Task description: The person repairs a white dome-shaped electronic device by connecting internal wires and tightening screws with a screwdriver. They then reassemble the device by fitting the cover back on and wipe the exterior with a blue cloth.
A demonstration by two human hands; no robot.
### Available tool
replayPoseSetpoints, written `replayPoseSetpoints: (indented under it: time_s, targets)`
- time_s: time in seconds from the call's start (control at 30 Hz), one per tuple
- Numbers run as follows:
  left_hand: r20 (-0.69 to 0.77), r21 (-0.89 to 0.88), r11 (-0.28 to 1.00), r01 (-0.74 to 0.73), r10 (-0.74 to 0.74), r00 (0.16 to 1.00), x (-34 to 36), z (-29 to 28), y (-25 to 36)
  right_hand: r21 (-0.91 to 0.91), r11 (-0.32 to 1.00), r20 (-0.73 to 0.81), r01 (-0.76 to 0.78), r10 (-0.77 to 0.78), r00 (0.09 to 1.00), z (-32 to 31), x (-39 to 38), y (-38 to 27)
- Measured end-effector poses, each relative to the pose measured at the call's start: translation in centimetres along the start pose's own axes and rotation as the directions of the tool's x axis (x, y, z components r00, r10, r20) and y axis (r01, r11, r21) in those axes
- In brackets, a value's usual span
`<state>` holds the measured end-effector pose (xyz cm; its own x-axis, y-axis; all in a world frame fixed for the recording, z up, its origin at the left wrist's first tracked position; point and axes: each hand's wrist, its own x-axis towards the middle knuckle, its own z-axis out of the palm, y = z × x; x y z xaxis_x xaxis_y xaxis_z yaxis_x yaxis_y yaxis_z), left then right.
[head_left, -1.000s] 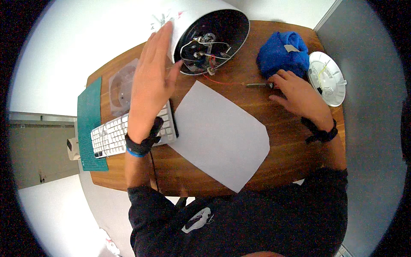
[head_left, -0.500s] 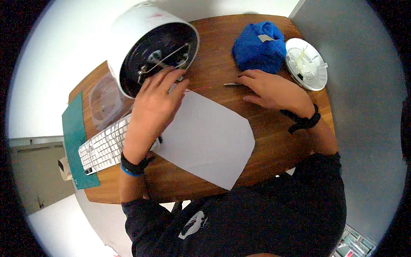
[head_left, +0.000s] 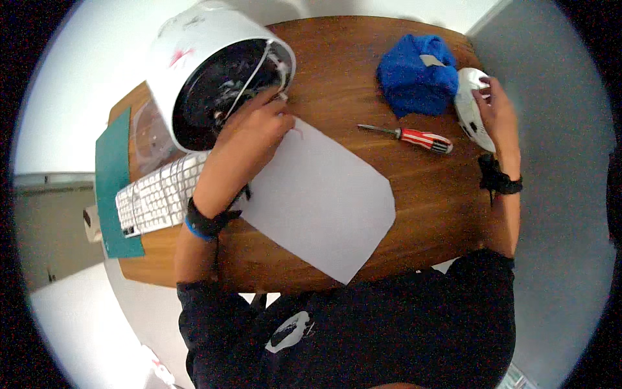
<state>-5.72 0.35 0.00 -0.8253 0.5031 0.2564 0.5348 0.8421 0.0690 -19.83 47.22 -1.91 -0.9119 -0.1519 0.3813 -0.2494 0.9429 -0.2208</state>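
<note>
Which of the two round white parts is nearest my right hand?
The shallow white cover, right of the blue cloth, at your right hand. The deep white cylindrical housing, dark inside, is by your left hand.

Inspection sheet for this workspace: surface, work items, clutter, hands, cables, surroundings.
Surface: brown wooden table, white paper sheet lying on it.
Work items: white cylindrical housing, open end showing; white round cover; screwdriver lying loose.
Clutter: blue cloth, white keyboard, green mat, clear plastic piece.
Hands: left hand at the housing's open end, grip unclear; right hand at the cover, grip unclear.
Cables: red wire beside the left hand.
Surroundings: grey panel at right.
</note>
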Motion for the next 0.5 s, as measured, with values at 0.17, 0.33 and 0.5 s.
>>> replayPoseSetpoints:
  time_s: [0.17,0.33,0.5]
  targets:
    - [0.069,-0.11,0.992,0.064,-0.057,0.996,-0.4,-1.4,-0.2,0.183,0.981,0.066,0.062,-0.075,0.995,-0.1,0.8,0.1]
    - [-0.234,-0.118,0.99,0.075,-0.101,0.967,-1.3,-1.9,0.2,0.195,0.977,-0.263,0.082,-0.029,0.964,-1.9,1.0,0.2]
    - [-0.285,-0.111,0.979,0.173,-0.198,0.938,-3.6,-4.0,-0.8,0.317,0.946,-0.48,0.066,0.1,0.871,-5.6,1.5,-2.6]
